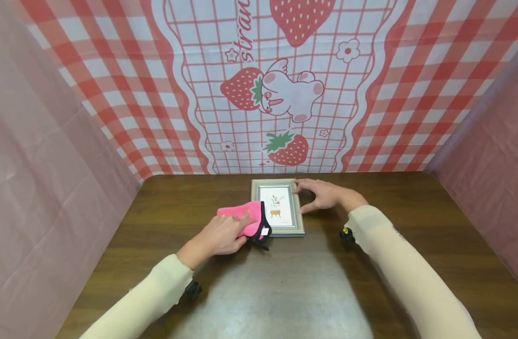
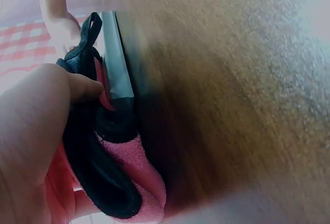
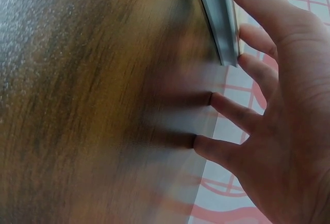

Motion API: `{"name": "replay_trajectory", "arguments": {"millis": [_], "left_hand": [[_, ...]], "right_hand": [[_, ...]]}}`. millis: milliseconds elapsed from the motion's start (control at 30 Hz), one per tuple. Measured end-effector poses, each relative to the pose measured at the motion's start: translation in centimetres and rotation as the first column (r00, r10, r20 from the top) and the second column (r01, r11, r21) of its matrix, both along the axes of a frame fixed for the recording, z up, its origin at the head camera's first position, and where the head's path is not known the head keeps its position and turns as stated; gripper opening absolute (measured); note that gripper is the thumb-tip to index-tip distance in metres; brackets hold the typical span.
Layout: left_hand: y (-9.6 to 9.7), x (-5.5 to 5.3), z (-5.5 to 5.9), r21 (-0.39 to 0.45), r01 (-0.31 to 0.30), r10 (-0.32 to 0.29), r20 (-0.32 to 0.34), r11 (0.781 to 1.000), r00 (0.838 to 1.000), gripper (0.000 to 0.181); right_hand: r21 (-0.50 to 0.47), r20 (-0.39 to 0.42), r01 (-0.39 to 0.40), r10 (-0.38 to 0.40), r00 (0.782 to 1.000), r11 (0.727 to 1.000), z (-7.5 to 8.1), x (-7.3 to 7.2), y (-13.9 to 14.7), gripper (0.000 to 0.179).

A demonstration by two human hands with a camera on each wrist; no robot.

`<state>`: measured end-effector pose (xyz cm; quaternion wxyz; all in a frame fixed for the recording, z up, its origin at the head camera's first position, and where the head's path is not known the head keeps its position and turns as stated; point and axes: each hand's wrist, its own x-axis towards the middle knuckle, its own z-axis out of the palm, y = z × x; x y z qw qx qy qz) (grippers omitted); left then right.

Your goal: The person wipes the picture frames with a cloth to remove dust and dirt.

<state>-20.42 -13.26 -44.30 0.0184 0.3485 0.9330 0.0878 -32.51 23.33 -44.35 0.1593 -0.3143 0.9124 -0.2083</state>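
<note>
A picture frame [image 1: 299, 226] with a silver-beige border and a potted-plant print lies flat on the table. My left hand [image 1: 221, 234] holds a folded pink cloth [image 1: 242, 209] over the frame's left side, index finger laid along its top. In the left wrist view, the thumb [image 2: 85, 86] presses on the cloth's black trim, and a black loop sticks up beyond it. At the frame's right edge is my right hand [image 1: 324, 194], fingers spread. In the right wrist view, its thumb and nearer fingers touch the frame [image 3: 219, 23]; two other fingertips rest on the tabletop.
The brown wooden table [image 1: 280, 292] ends at a hanging cloth [image 1: 348, 117] with strawberries and red checks. Pinkish curtains [image 1: 51, 188] hang at both sides. Dark wrist-worn devices [image 1: 347, 234] sit under the sleeves.
</note>
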Motion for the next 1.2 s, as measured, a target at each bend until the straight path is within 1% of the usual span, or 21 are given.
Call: {"name": "replay_trajectory", "arguments": {"millis": [33, 67, 100, 200, 267, 300, 333, 500, 667, 767, 800, 833, 900, 967, 1000, 1033, 1067, 1133, 1200], "left_hand": [[0.0, 0.0, 0.0, 0.005, 0.002, -0.002, -0.003, 1.0, 1.0, 0.053], [-0.4, -0.6, -1.1, 0.012, 0.018, -0.018, -0.03, 1.0, 0.999, 0.053], [-0.6, -0.9, -1.7, 0.016, 0.027, -0.026, -0.054, 1.0, 0.998, 0.053], [-0.7, -1.0, -1.8, 0.038, 0.038, -0.035, -0.059, 0.999, 0.998, 0.052], [-0.7, -1.1, -1.9, 0.031, 0.033, -0.031, -0.057, 0.999, 0.998, 0.052], [-0.3, -0.6, -0.9, 0.024, 0.018, -0.017, -0.04, 1.0, 0.999, 0.052], [-0.1, -0.4, -0.3, 0.02, 0.01, -0.01, -0.029, 1.0, 1.0, 0.051], [0.0, -0.6, -0.1, -0.027, -0.011, 0.01, -0.062, 1.0, 0.998, 0.05], [0.1, -1.0, 0.1, -0.023, -0.026, 0.025, -0.046, 0.999, 0.999, 0.05], [0.2, -1.8, -0.1, 0.0, -0.02, 0.019, -0.068, 1.0, 0.997, 0.049], [-0.2, -3.0, -1.6, 0.013, -0.003, 0.005, -0.1, 1.0, 0.995, 0.048], [-0.3, -3.7, -2.3, 0.018, 0.004, -0.001, -0.128, 1.0, 0.992, 0.048], [-0.3, -4.4, -2.6, 0.033, 0.006, -0.002, -0.129, 0.999, 0.992, 0.048], [-0.2, -4.9, -2.6, 0.036, -0.002, 0.007, -0.128, 0.999, 0.992, 0.048], [-0.1, -5.1, -2.5, 0.028, -0.013, 0.016, -0.119, 1.0, 0.993, 0.048], [0.4, -4.3, -0.9, 0.01, -0.036, 0.037, -0.095, 0.999, 0.995, 0.047], [0.6, -4.0, -0.2, -0.001, -0.051, 0.051, -0.071, 0.999, 0.996, 0.048], [0.9, -4.2, 0.1, -0.028, -0.069, 0.067, -0.072, 0.997, 0.995, 0.048], [1.1, -4.6, 0.1, -0.04, -0.073, 0.07, -0.078, 0.996, 0.994, 0.048]], "right_hand": [[0.014, -0.004, 0.006, -0.006, 1.0, 1.0, 0.0, 0.1, -0.1, 0.076], [0.028, -0.011, 0.012, -0.011, 1.0, 1.0, 0.1, 0.1, -0.2, 0.075], [0.04, -0.012, 0.02, -0.019, 1.0, 0.999, 0.1, 0.1, -0.2, 0.075], [0.068, -0.022, 0.034, -0.033, 0.999, 0.997, 0.1, 0.2, -0.3, 0.075], [0.075, -0.024, 0.038, -0.037, 0.999, 0.996, 0.1, 0.2, -0.3, 0.075], [0.073, -0.023, 0.04, -0.038, 0.999, 0.996, 0.1, 0.3, -0.3, 0.076], [0.072, -0.026, 0.038, -0.036, 0.999, 0.997, 0.1, 0.3, -0.3, 0.075], [0.057, -0.027, 0.032, -0.031, 0.999, 0.998, 0.1, 0.2, -0.3, 0.075], [0.059, -0.021, 0.027, -0.026, 0.999, 0.998, 0.2, 0.1, -0.3, 0.073], [0.052, -0.013, 0.026, -0.025, 1.0, 0.998, 0.1, 0.0, -0.3, 0.072], [0.05, -0.012, 0.025, -0.025, 1.0, 0.998, 0.1, 0.0, -0.3, 0.072], [0.047, -0.01, 0.025, -0.024, 1.0, 0.999, 0.1, 0.0, -0.3, 0.071], [0.045, -0.005, 0.026, -0.026, 1.0, 0.999, 0.1, 0.0, -0.3, 0.071], [0.047, -0.003, 0.027, -0.027, 1.0, 0.999, 0.1, 0.1, -0.3, 0.071], [0.047, -0.003, 0.027, -0.027, 1.0, 0.999, 0.1, 0.1, -0.3, 0.071], [0.046, 0.0, 0.029, -0.029, 1.0, 0.999, 0.1, 0.1, -0.3, 0.071], [0.045, 0.0, 0.03, -0.03, 1.0, 0.999, 0.1, 0.1, -0.3, 0.071], [0.049, -0.005, 0.028, -0.028, 1.0, 0.998, 0.1, 0.1, -0.3, 0.07], [0.051, -0.005, 0.03, -0.029, 1.0, 0.998, 0.1, 0.1, -0.3, 0.071]]}}
